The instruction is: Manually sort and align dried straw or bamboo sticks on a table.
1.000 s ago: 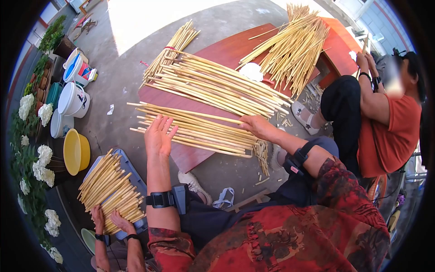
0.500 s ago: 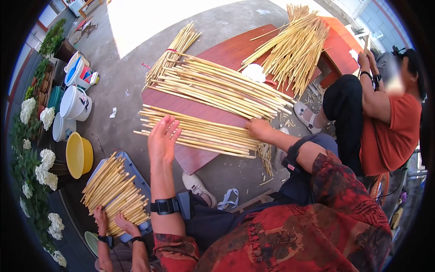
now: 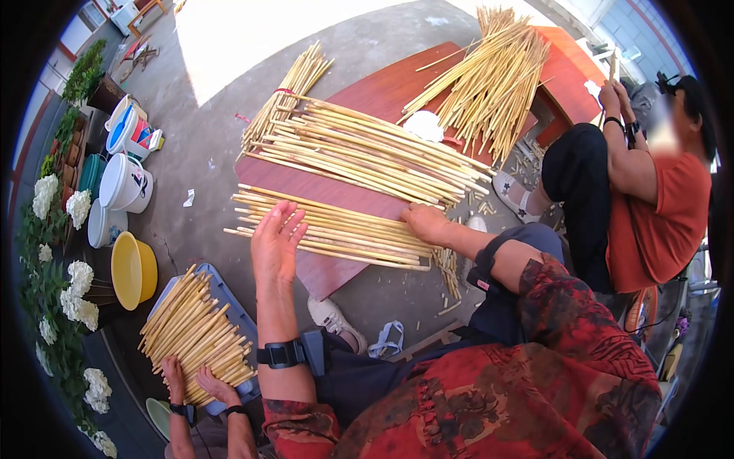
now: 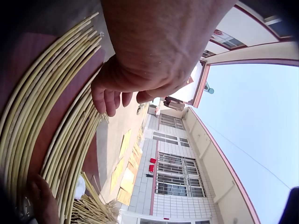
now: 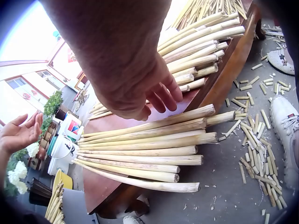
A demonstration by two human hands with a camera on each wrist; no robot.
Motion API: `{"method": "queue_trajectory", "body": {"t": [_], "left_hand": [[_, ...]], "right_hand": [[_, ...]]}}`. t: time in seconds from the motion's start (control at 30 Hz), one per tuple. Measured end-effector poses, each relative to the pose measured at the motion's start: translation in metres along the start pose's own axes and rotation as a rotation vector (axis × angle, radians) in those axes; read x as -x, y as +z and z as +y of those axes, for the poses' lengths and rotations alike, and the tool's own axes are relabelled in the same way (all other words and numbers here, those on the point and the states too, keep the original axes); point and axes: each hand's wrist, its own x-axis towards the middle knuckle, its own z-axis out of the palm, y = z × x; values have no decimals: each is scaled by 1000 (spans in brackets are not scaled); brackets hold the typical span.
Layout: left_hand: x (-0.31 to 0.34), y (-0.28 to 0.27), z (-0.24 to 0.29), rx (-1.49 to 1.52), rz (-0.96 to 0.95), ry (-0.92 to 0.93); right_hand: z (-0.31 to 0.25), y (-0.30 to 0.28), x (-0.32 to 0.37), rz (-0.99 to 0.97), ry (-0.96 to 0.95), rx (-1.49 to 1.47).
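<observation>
A row of pale sticks lies on the near part of the reddish-brown tabletop. My left hand is raised over the row's left part, palm up, fingers spread a little and empty. At the row's right end is my right hand. In the right wrist view my right hand hangs with loosely bent fingers just beyond the cut stick ends, with no stick between the fingers; whether the thumb touches the top stick I cannot tell. The left wrist view shows my left hand holding nothing.
A second, thicker row of sticks lies beyond, with a tied bundle at its left and a large pile behind. Short offcuts litter the ground. People sit at right and lower left. Buckets and a yellow basin stand left.
The stick that my right hand held a second ago at the row's far edge now lies in the row. My left hand has shifted slightly right; my right hand's fingers have let go.
</observation>
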Motion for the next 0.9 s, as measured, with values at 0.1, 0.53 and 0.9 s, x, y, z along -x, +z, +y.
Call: {"method": "queue_trajectory", "body": {"t": [0.1,0.53,0.9], "left_hand": [[1,2,-3,-2,2,-17],[2,6,-17,1,-40,-61],[-1,14,-24,-38,-40,-70]], "right_hand": [[-5,-12,-2,132,-14,1],[-2,-2,-24,272,23,236],[1,-22,-26,237,90,89]]}}
